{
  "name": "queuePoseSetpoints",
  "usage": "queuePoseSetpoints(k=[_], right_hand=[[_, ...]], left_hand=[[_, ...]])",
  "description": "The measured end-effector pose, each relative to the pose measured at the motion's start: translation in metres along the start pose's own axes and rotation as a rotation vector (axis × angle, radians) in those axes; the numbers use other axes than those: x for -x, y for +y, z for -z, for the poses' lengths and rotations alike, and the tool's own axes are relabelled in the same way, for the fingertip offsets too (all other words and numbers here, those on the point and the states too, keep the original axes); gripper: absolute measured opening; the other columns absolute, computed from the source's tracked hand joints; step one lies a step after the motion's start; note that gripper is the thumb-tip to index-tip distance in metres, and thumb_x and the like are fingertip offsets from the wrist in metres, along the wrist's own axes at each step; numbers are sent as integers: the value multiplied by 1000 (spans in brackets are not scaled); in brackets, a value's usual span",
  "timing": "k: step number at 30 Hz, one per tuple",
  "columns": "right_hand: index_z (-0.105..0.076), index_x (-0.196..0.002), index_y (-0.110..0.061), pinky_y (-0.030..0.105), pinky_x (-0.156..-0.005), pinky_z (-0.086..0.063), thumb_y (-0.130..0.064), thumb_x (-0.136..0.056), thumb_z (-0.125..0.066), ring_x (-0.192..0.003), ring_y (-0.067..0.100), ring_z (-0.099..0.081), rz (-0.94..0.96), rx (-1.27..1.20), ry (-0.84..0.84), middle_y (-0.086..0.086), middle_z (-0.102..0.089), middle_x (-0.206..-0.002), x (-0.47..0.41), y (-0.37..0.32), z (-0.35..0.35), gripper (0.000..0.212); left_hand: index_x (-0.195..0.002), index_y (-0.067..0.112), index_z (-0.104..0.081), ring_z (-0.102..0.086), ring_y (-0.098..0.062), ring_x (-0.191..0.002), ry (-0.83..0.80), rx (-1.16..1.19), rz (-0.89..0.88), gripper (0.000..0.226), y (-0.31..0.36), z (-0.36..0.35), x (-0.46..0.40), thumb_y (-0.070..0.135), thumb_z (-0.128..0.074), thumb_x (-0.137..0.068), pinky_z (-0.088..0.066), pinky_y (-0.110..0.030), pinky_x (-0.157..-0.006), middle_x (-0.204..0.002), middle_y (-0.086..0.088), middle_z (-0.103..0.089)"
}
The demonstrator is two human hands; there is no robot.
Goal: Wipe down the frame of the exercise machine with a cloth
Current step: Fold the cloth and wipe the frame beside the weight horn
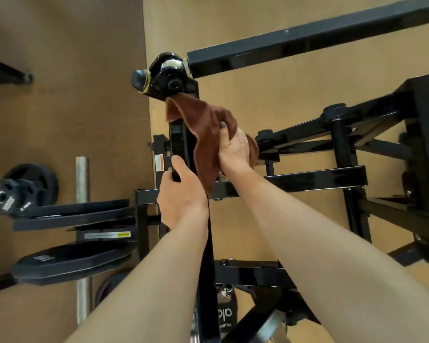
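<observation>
Brown cloth [208, 125] drapes over the black upright frame post [177, 142], just below its glossy pivot housing [169, 73]. Our right hand [233, 149] grips the cloth, fingers curled; our left hand [181, 194] clasps the post lower down.

the right hand [234, 151] gripped a brown cloth [206, 127] and held it against the black upright post [178, 139] of the exercise machine frame [307, 178], the cloth's top edge touching the glossy black pivot housing [167, 73] at the post's top, while the left hand [180, 194] curled round the same post just below. a long black bar [307, 42] ran from the housing toward the upper right, and to the left of the post black weight plates [70, 261] sat stacked on a silver peg [82, 179], with a smaller plate [18, 191] lying on the brown floor [67, 95] further left
</observation>
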State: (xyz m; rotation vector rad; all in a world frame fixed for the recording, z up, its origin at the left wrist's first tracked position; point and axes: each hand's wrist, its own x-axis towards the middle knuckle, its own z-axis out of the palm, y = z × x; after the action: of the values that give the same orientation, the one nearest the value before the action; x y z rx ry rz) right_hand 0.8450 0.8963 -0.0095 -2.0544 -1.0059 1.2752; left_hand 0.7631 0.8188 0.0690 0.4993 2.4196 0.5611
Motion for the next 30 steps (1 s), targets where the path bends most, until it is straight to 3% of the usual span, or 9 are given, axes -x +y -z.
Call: queuePoseSetpoints(k=[3, 6, 10, 15, 18, 22, 27, 30], right_hand=[[-52, -140, -15, 50, -117, -35, -66, -102, -30, -136, 30, -48, -82, 36, 11, 9, -57, -141, -27, 21, 10, 67], [-51, -143, -12, 48, -118, -33, -61, -105, -30, -138, 32, -45, -169, 50, 64, 13, -54, -144, -46, 36, 16, 65], [-43, -152, -12, 47, -124, -22, -56, -107, -31, -149, 28, -33, -211, 40, 98, 10, -43, -157, -34, 20, 10, 64], [-39, -154, -13, 53, -125, -18, -55, -105, -40, -151, 28, -28, -4, -149, 125, 9, -41, -158, 34, -16, -22, 65], [-47, -148, -14, 49, -124, -23, -58, -104, -38, -147, 27, -34, -37, -114, 121, 9, -46, -154, 17, -8, -15, 63], [-57, -140, -11, 44, -120, -30, -55, -106, -36, -140, 28, -44, -186, -11, 146, 10, -57, -145, -37, 24, 4, 59], [-37, -157, -13, 45, -126, -17, -53, -108, -28, -153, 30, -24, -462, 80, 93, 10, -28, -166, -77, 50, 24, 64], [-43, -153, -15, 46, -124, -22, -52, -108, -29, -149, 34, -28, -528, 22, 119, 14, -32, -162, -62, 34, 21, 60]], left_hand=[[-76, 36, -45, -50, -16, -71, 46, -75, -30, 55, -1, -7, -4, 79, -16, -95, -48, -39, -75, -71, 16, -45], [-72, 36, -41, -45, -7, -63, 69, -128, -72, 56, -3, -10, -5, 75, -12, -97, -39, -33, -63, -69, 14, -47], [-81, 32, -44, -42, -5, -63, 50, -160, -85, 54, -4, -9, -3, 71, -13, -101, -38, -32, -64, -70, 15, -43], [-97, 29, -46, -54, -22, -81, 39, -181, -76, 54, -1, -7, -1, 70, -11, -100, -45, -39, -74, -82, 7, -48], [-94, 29, -47, -47, -12, -65, 53, -169, -88, 54, 0, -8, -1, 69, -12, -101, -38, -35, -68, -71, 12, -42], [-91, 29, -49, -41, -5, -63, 60, -172, -89, 55, -4, -10, -3, 67, -12, -102, -37, -35, -66, -70, 12, -45], [-88, 28, -51, -47, -8, -66, 59, -154, -104, 56, -6, -12, -5, 67, -13, -103, -32, -27, -56, -73, 10, -50], [-78, 31, -45, -47, -8, -66, 50, -155, -108, 53, -4, -11, -2, 66, -14, -103, -32, -28, -57, -73, 9, -50]])
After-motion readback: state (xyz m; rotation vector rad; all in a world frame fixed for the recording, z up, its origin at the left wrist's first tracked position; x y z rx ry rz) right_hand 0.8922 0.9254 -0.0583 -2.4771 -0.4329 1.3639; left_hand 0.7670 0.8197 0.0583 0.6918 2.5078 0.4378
